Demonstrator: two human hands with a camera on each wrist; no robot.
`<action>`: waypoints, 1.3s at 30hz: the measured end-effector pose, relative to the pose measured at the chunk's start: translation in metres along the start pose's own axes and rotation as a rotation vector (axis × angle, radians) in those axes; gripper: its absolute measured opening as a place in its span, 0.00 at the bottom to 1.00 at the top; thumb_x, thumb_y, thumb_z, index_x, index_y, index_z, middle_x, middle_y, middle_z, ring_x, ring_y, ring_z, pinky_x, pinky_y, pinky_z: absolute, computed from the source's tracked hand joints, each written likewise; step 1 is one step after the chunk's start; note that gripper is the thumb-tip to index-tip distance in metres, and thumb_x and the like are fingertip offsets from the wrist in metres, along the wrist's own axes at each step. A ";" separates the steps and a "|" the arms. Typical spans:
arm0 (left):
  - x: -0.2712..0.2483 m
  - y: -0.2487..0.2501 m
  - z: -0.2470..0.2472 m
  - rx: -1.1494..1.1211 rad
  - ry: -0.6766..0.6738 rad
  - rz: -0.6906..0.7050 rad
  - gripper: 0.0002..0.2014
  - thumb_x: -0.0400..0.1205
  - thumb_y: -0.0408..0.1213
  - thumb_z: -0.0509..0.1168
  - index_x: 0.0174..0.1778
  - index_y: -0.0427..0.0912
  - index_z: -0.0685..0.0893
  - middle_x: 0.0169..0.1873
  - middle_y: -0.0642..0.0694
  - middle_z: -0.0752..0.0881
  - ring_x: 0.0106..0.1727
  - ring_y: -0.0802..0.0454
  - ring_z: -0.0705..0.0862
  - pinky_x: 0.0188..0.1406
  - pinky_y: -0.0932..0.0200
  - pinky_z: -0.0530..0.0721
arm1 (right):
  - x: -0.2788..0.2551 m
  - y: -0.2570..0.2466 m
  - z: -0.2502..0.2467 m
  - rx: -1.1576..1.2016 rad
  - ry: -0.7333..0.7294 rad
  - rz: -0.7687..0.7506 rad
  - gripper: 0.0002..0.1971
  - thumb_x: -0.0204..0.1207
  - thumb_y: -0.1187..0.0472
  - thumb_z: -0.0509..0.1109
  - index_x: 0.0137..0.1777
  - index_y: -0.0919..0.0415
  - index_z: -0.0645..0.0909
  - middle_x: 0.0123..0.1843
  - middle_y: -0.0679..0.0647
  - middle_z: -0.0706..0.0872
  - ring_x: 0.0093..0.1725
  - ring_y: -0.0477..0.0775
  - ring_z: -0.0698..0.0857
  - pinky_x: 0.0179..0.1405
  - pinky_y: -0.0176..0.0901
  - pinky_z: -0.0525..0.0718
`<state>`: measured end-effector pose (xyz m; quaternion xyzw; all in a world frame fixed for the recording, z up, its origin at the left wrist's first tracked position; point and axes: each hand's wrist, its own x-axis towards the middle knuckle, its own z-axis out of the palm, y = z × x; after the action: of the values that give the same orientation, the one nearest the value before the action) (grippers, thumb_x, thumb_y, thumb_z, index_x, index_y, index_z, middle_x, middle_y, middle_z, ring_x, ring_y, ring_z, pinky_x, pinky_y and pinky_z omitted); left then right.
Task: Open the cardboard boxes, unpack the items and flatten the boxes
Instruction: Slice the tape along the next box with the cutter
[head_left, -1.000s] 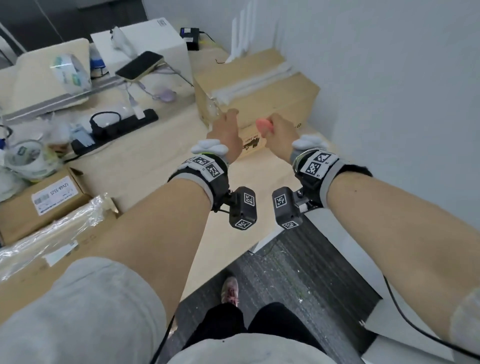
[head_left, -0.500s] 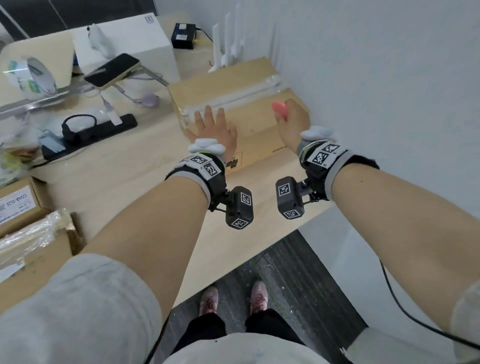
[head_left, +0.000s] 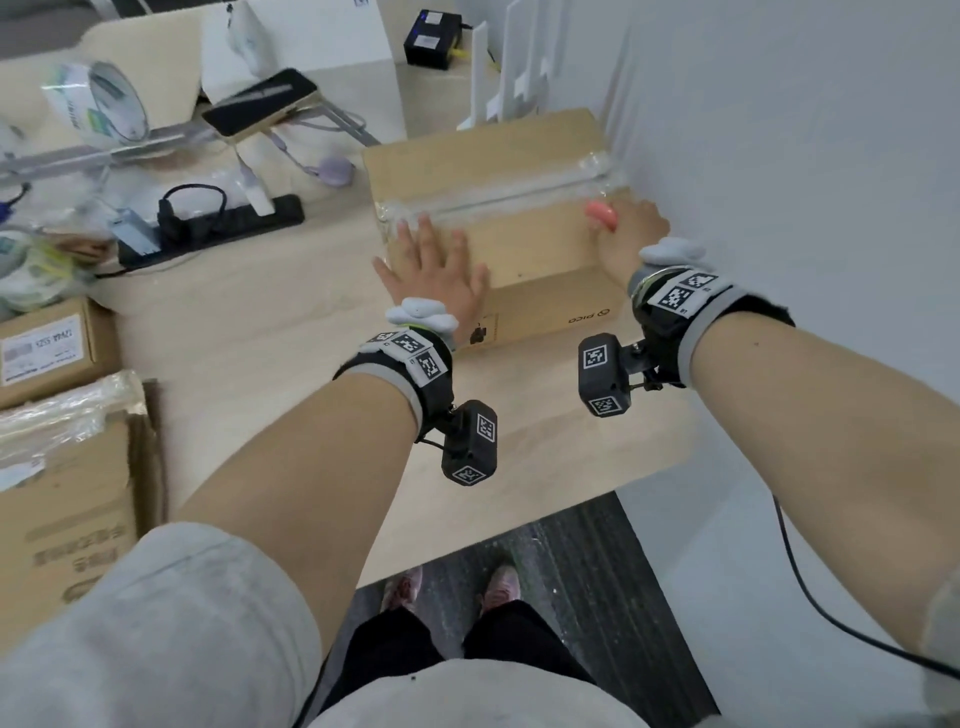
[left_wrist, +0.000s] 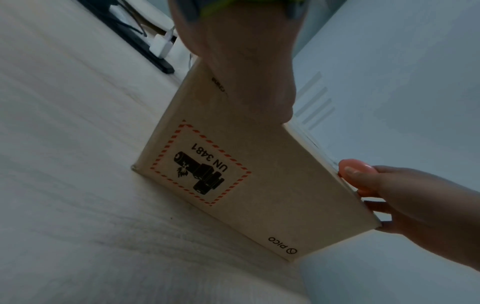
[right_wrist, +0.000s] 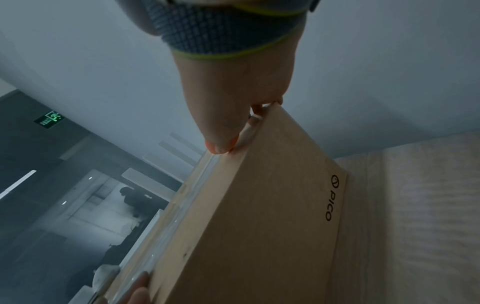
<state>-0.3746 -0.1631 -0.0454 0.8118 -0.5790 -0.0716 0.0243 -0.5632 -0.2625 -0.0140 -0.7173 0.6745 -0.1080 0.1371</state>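
Observation:
A brown cardboard box (head_left: 524, 244) marked PICO lies shut on the table against the wall, with clear tape (head_left: 509, 197) along its top seam. My left hand (head_left: 431, 265) lies flat on the box top near its front left corner, fingers spread. My right hand (head_left: 628, 228) grips a small pink tool (head_left: 601, 215) at the right end of the taped seam. The left wrist view shows the box's front face (left_wrist: 259, 195) with a battery warning label, and the pink tool (left_wrist: 357, 168) at the top edge. What is inside the box is hidden.
Left of the box lie a black power strip (head_left: 218, 223), a phone on a stand (head_left: 260, 106) and a tape roll (head_left: 98, 101). Two more cardboard boxes (head_left: 47, 348) (head_left: 67, 493) sit at the left edge. A white wall (head_left: 779, 156) runs close on the right.
My left hand left the box's front corner and spread flat on the top. My right hand carried the pink tool up to the right end of the seam.

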 end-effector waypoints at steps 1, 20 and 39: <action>0.001 0.001 -0.001 -0.008 -0.009 0.002 0.30 0.86 0.59 0.41 0.84 0.54 0.51 0.84 0.40 0.40 0.84 0.39 0.37 0.78 0.29 0.45 | 0.001 0.001 0.001 0.021 0.003 0.018 0.15 0.85 0.52 0.58 0.65 0.54 0.79 0.65 0.61 0.79 0.63 0.66 0.78 0.60 0.50 0.74; -0.057 -0.094 -0.011 0.068 -0.054 0.081 0.34 0.85 0.58 0.45 0.84 0.42 0.53 0.84 0.39 0.51 0.85 0.43 0.45 0.77 0.26 0.45 | -0.120 -0.041 0.017 0.091 -0.033 0.055 0.18 0.83 0.52 0.57 0.70 0.53 0.78 0.68 0.63 0.80 0.68 0.67 0.77 0.66 0.54 0.73; -0.107 -0.165 -0.018 0.058 -0.170 0.119 0.35 0.83 0.66 0.38 0.84 0.54 0.40 0.84 0.45 0.40 0.84 0.41 0.40 0.74 0.22 0.39 | -0.243 -0.146 0.032 -0.090 -0.114 0.039 0.11 0.78 0.54 0.57 0.42 0.57 0.78 0.29 0.49 0.74 0.26 0.50 0.73 0.23 0.39 0.59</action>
<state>-0.2518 -0.0088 -0.0379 0.7674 -0.6278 -0.1220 -0.0444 -0.4316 -0.0108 0.0127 -0.7146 0.6835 -0.0339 0.1450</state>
